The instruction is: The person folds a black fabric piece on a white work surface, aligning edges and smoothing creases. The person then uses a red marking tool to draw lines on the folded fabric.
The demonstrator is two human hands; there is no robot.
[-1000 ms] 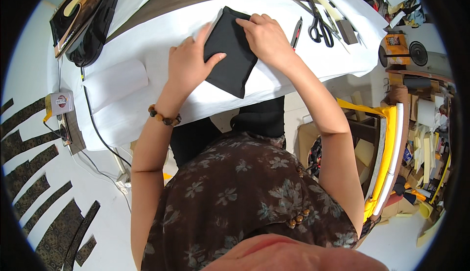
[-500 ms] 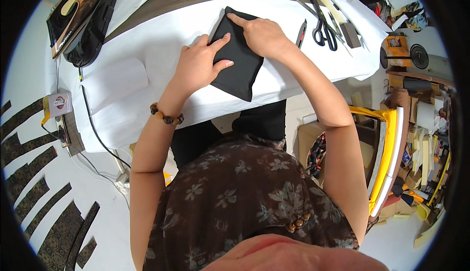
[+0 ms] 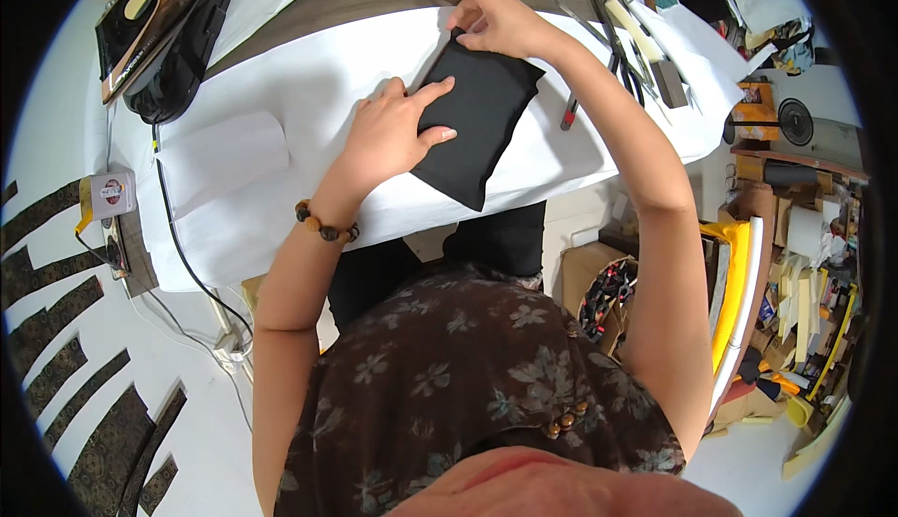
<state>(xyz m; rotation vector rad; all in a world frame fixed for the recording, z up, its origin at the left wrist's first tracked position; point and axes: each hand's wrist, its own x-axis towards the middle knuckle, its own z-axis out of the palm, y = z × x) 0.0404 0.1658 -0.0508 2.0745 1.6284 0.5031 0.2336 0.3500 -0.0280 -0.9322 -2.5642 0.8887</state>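
Observation:
A folded piece of black fabric (image 3: pixel 482 110) lies flat on the white-covered table (image 3: pixel 309 68) in front of me. My left hand (image 3: pixel 388 134) rests on its left edge, thumb and forefinger spread over the cloth. At the far left corner of the piece, my right hand (image 3: pixel 496 23) pinches the fabric between its thumb and a curled finger, while the forefinger stands up off it. A slim cutter (image 3: pixel 569 113) with a red part lies under my right forearm, which partly covers it.
An iron (image 3: pixel 168 35) sits on its black base at the far left, its cord hanging over the table edge. Black-handled scissors (image 3: pixel 632 78) lie among other tools at the far right. A white sheet (image 3: pixel 224 157) lies left of my hands. Patterned dark fabric strips (image 3: pixel 112 442) cover the left floor.
My right hand has gone from pressing a forefinger on the fabric to pinching its far corner. The fabric has shifted slightly right and toward me; my left hand has slid a little right.

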